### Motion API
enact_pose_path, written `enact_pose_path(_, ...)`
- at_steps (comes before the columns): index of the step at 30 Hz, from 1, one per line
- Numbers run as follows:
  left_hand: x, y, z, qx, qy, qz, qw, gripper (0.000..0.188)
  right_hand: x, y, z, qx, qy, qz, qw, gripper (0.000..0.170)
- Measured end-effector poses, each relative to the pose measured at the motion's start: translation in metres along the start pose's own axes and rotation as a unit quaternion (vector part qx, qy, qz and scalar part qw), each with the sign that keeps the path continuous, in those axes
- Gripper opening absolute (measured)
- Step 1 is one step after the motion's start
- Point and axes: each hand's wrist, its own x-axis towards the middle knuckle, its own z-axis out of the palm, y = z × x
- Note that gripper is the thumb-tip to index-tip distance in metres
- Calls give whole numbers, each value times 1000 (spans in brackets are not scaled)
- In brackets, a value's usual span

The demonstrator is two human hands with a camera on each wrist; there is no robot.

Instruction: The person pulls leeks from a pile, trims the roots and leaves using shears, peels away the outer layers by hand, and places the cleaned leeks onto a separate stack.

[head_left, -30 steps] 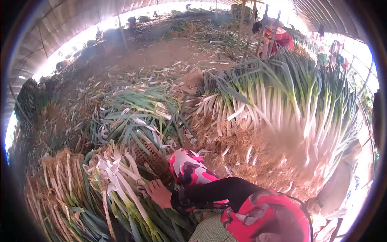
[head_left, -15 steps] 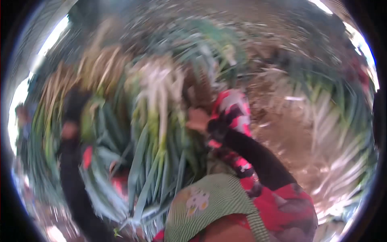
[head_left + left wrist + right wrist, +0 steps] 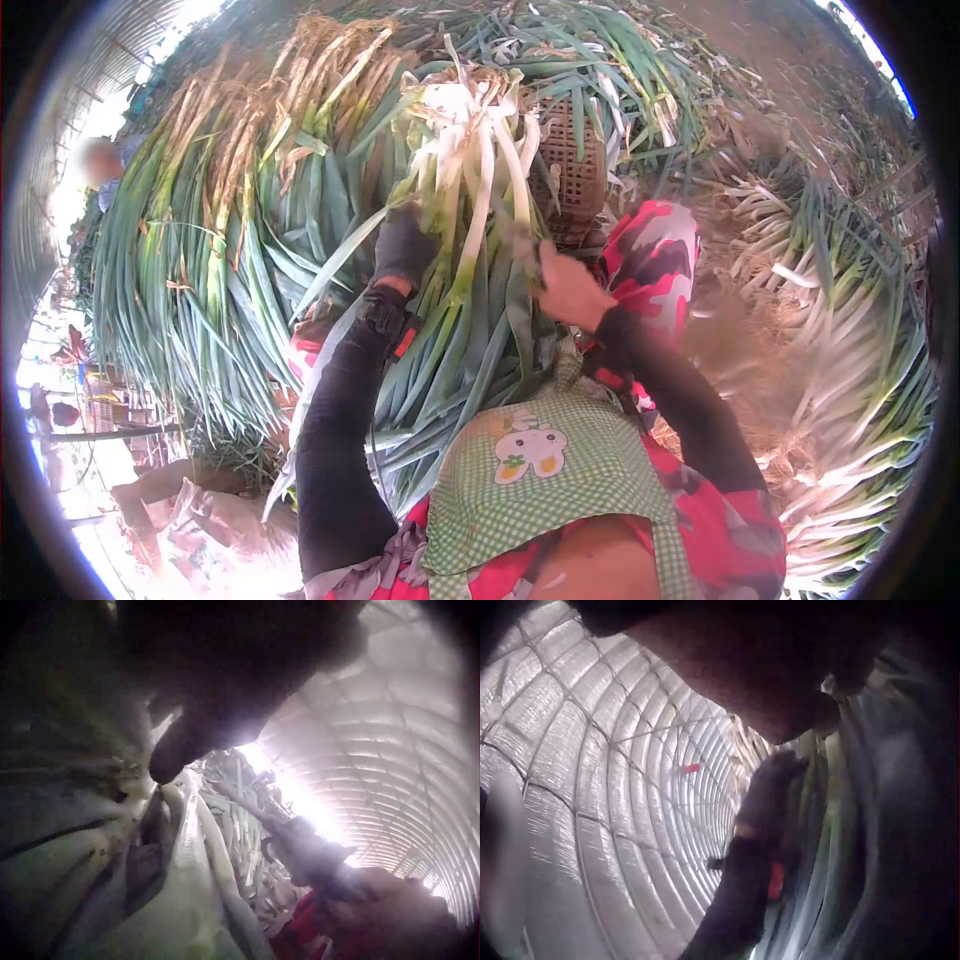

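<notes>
Nearest, a green checked apron (image 3: 470, 495) with a rabbit patch covers the person's front, between two black sleeves. Just beyond it lies a bunch of green onions (image 3: 485, 200), roots pointing away from the body and long blue-green leaves spreading back toward the apron. Its stems are thick and white, turning yellow-green lower down, with pale, ragged skin around the roots.

The gloved left hand (image 3: 404, 248) touches the bunch's left side; its fingers are too dark to tell how far they close or whether they grip a stalk. The bare right hand (image 3: 572, 288) is at the bunch's right side, fingers bent; a grey blur at the fingertips hides what, if anything, it holds. Both wrist views show their own hand mostly as a dark shape.

Left of the bunch is a pile of browner, dirt-streaked onions (image 3: 190, 225); right of its roots stands a woven basket (image 3: 572, 165), partly covered by loose leaves (image 3: 640, 75). At the far left edge, another person (image 3: 103, 165) is cut off and blurred.
</notes>
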Motion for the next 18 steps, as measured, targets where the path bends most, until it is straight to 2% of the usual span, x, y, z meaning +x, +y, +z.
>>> enact_pose_path(1,-7,-13,5,47,-44,-17,998,43,10,8,1,-12,29,40,999,46)
enact_pose_path(2,-12,-16,1,94,-87,-34,991,42,10,5,-3,-2,33,18,999,48)
enact_pose_path(3,-17,-19,-3,140,-129,-53,980,41,7,-2,-3,-1,-13,-18,1000,47)
enact_pose_path(4,-22,-22,-7,99,-115,-86,985,36,0,-11,2,1,-60,-53,997,47)
enact_pose_path(5,-20,-28,-10,102,-127,-77,984,34,-6,-18,7,4,-107,-88,990,47)
enact_pose_path(6,-16,-37,-14,104,-139,-68,982,31,-6,-19,14,0,-112,-100,989,47)
enact_pose_path(8,-4,-42,-31,109,-179,-61,976,32,7,-15,17,14,-22,-43,999,47)
enact_pose_path(9,7,-40,-42,61,-195,-44,978,36,14,-15,15,20,24,-16,999,47)
enact_pose_path(11,22,-44,-57,-34,-227,-11,973,43,13,-24,3,53,22,-56,997,48)
enact_pose_path(12,23,-50,-53,-143,-212,-45,966,48,10,-29,-1,71,22,-74,995,48)
enact_pose_path(16,24,-33,-38,-92,-203,59,973,43,-1,-31,2,49,15,-26,998,48)
enact_pose_path(18,11,-39,-1,-37,-182,63,981,42,0,-23,2,34,30,-17,999,50)
